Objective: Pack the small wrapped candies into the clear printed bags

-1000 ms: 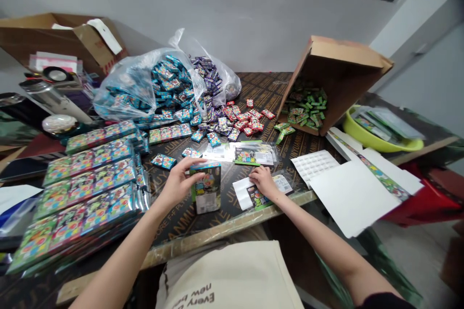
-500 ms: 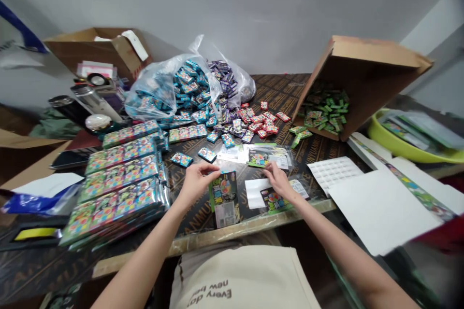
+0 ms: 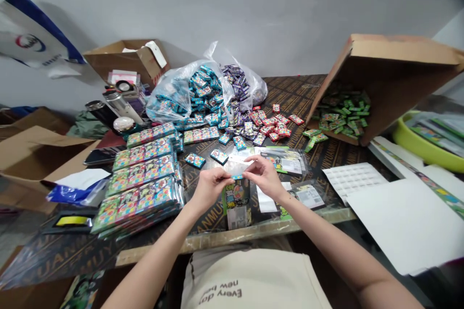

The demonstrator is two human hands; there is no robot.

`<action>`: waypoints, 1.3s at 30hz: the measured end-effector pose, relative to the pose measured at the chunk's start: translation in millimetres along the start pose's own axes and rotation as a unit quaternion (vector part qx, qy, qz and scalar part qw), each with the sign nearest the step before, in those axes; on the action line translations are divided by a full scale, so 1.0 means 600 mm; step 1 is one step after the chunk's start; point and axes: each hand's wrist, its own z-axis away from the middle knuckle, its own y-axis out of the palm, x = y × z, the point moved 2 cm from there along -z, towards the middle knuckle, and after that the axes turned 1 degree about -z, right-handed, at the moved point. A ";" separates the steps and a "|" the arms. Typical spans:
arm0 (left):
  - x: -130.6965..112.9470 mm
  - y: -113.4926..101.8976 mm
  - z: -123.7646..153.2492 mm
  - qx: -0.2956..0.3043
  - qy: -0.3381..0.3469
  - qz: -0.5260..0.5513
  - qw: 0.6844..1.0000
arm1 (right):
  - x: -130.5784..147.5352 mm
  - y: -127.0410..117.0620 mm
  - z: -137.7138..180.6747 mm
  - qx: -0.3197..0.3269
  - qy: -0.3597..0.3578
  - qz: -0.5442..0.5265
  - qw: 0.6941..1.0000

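Observation:
My left hand [image 3: 213,184] and my right hand [image 3: 265,177] meet over the front of the table, both pinching a small blue packet [image 3: 237,177] between fingers and thumbs. A pale strip, perhaps a sticker or paper, shows by the right fingers; its kind is unclear. Below the hands lies a dark printed card pouch [image 3: 237,203], partly covered by them. Two loose blue packets [image 3: 219,156] rest just beyond my left hand. Close to the right hand are a white paper slip [image 3: 267,201] and more dark pouches [image 3: 310,195] in clear film.
Stacked multi-packs [image 3: 143,188] stand at left. Behind are plastic bags of blue packets [image 3: 205,84] and purple packets [image 3: 235,82], with loose red packets [image 3: 277,128]. A tilted carton [image 3: 391,72] holds green packets. White card sheets [image 3: 409,222] and a yellow-green basin [image 3: 416,142] are at right.
My right hand has moved left from the pouches to meet my left hand. Both now grip the small blue packet above the dark pouch. The camera view has shifted left.

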 end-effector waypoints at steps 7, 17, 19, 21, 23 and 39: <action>0.006 -0.010 -0.007 0.113 -0.093 0.151 0.978 | 0.010 -0.004 0.004 0.028 0.020 -0.049 0.998; -0.008 -0.001 0.022 0.025 0.118 -0.061 0.991 | 0.012 -0.006 0.037 0.001 -0.169 0.166 0.972; -0.007 0.006 0.027 0.031 0.131 -0.107 0.985 | 0.011 -0.006 0.046 0.005 -0.213 0.211 0.954; -0.007 0.014 0.032 0.036 0.143 -0.142 0.979 | 0.015 -0.009 0.042 0.011 -0.193 0.214 0.958; -0.007 0.020 0.036 0.031 0.147 -0.159 0.976 | 0.027 -0.018 0.029 -0.006 -0.149 0.207 0.967; 0.022 0.014 0.034 -0.032 0.001 0.062 0.998 | 0.087 0.000 -0.078 0.311 0.047 0.125 0.941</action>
